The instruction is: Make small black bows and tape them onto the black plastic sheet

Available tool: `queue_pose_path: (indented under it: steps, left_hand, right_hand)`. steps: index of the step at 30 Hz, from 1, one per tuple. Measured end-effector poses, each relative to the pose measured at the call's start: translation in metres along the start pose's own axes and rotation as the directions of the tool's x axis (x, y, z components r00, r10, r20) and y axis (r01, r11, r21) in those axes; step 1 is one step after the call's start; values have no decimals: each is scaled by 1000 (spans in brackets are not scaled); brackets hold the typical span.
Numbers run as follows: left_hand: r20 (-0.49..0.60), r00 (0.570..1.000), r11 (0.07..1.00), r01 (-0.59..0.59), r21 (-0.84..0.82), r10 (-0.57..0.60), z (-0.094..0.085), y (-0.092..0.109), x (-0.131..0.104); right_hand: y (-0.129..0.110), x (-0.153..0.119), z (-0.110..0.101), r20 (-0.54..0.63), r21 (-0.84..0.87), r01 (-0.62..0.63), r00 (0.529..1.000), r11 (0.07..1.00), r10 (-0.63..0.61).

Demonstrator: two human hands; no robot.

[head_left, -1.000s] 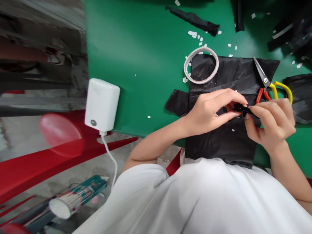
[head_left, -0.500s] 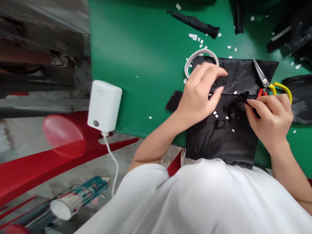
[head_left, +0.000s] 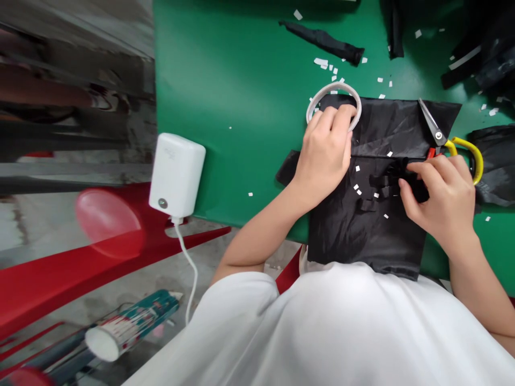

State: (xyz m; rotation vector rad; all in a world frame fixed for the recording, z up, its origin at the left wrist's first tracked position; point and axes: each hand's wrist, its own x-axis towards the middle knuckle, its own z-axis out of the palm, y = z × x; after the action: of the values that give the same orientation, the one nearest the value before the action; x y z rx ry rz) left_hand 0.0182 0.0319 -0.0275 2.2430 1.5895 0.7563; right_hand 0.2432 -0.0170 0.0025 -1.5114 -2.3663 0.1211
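Note:
My left hand [head_left: 328, 145] is closed on the near side of a white tape roll [head_left: 335, 86], which lies over the top left of a black cloth [head_left: 362, 230]. Thumb and fingers of my right hand [head_left: 440, 195] are apart beside a small bunched black piece [head_left: 398, 169] on the cloth, with nothing gripped between them. Scissors with yellow handles [head_left: 466, 147] lie just above my right hand, their blades pointing up and left. A red-handled tool [head_left: 432, 152] is partly hidden beneath them. Small white bits are scattered over the cloth.
A rolled black strip [head_left: 322, 40] lies on the green table [head_left: 225, 96]. More black material [head_left: 497, 59] is at the right. A white power bank [head_left: 177, 174] with a cable sits at the left table edge, near a red chair [head_left: 116, 241].
My left hand has closed onto the tape roll. My right hand has let go of the bunched black piece, and its thumb and fingers have moved apart.

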Motion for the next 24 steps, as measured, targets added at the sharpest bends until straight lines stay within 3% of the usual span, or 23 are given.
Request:
queue_pose_path:
  steps: [7, 11, 18, 24]
  left_hand:
    - [-191, 980, 994, -64, -83, 47, -10, 13, 3]
    - [-261, 965, 978, -84, -193, 31, -13, 23, 3]
    - [-170, 983, 860, -24, -509, -73, -10, 31, -2]
    - [-129, 987, 795, -6, -607, -91, -8, 30, -2]
  right_hand:
    - [6, -2, -6, -95, -159, -223, 973, 962, 210]
    - [11, -2, -6, -40, -202, -344, 938, 917, 343]
    - [12, 0, -6, 77, -154, -494, 858, 856, 508]
    - [17, -3, -1, 64, -140, -434, 893, 890, 445]
